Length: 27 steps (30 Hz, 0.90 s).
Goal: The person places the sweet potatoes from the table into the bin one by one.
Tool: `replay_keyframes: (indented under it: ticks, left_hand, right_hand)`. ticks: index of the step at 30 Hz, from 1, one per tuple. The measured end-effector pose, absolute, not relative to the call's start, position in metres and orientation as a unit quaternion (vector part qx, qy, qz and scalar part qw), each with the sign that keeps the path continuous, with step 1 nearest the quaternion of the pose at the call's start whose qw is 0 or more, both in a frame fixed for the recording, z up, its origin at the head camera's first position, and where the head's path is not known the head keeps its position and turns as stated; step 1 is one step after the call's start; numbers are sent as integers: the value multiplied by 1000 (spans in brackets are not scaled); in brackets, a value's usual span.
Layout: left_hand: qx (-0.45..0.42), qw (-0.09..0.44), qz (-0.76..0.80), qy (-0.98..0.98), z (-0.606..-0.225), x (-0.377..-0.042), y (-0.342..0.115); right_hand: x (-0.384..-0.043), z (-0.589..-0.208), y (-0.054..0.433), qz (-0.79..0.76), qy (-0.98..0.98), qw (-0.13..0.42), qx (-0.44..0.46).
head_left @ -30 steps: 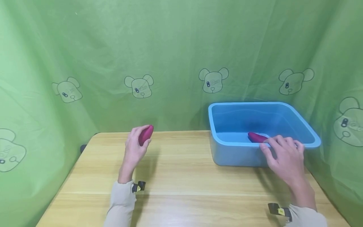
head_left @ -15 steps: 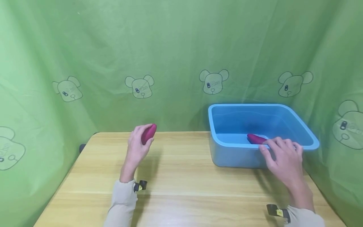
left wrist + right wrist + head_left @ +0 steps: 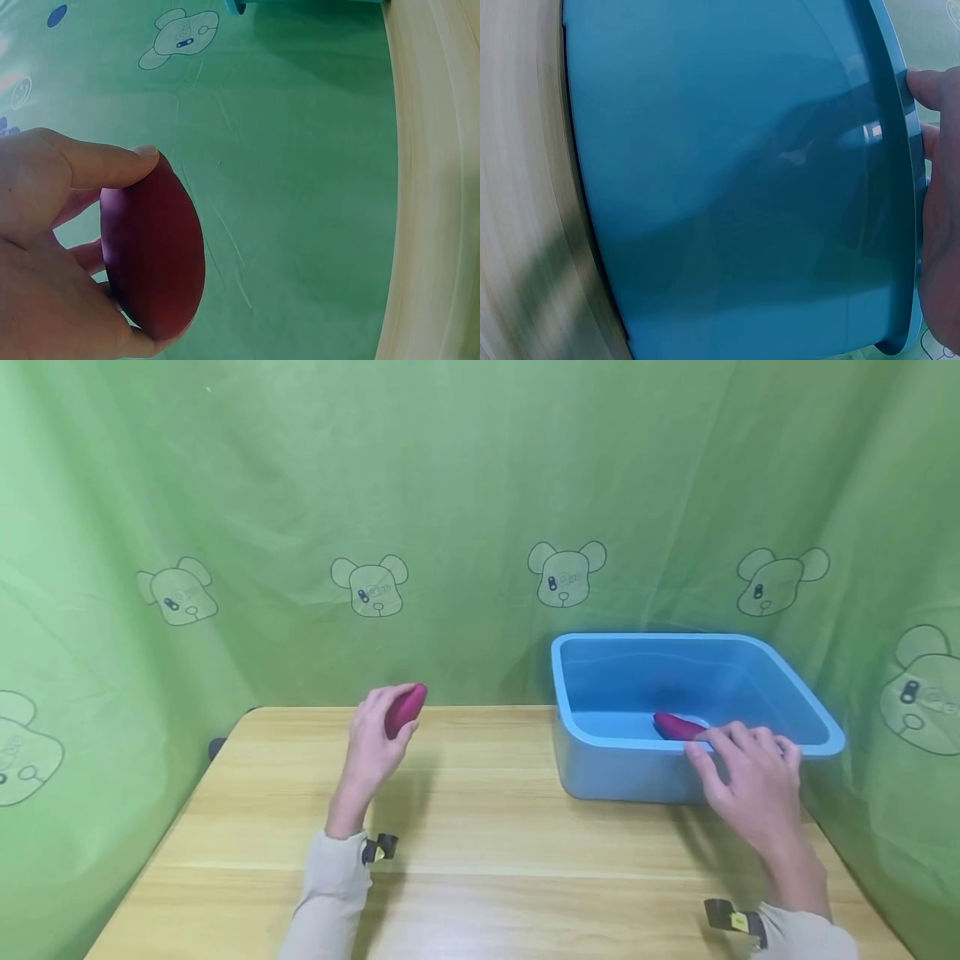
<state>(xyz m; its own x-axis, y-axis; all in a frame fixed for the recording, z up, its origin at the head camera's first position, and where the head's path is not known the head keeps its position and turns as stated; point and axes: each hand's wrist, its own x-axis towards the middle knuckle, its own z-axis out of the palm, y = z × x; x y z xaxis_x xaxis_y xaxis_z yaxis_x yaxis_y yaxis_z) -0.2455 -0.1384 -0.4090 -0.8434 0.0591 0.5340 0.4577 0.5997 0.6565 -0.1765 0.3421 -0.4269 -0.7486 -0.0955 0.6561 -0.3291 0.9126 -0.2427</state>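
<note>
My left hand [image 3: 372, 747] holds a smooth purple-red sweet potato [image 3: 406, 711] above the left part of the table. In the left wrist view, the thumb and fingers press the two ends of this oval sweet potato [image 3: 154, 251]. My right hand [image 3: 757, 789] is at the near rim of a blue plastic tub [image 3: 628, 777], fingers bent over the rim and thumb on the outer side. Inside the tub lies a second purple-red sweet potato [image 3: 677, 727], partly hidden by the rim and fingertips. The right wrist view shows the tub's outer wall [image 3: 727, 165] with the fingers at its rim.
The light wooden table [image 3: 480, 852] carries the tub at its back right. A green curtain [image 3: 465, 510] with printed bear heads hangs behind and on both sides. A small wrist camera [image 3: 727, 917] sits at each sleeve cuff.
My left hand has drifted a little to the right with the sweet potato in it. The right hand, the tub and the second sweet potato have stayed in place.
</note>
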Motion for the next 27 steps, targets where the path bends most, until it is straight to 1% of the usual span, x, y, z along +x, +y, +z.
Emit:
replay_keyframes:
  ticks: [16,27]
  left_hand:
    - [-171,243,-430,-852,-405,-245,-125]
    - [-172,233,-434,-853,-404,-246,-119]
  right_hand:
    - [-178,-428,343,172,-920,332,114]
    - [-178,-428,343,169,-921,332,114]
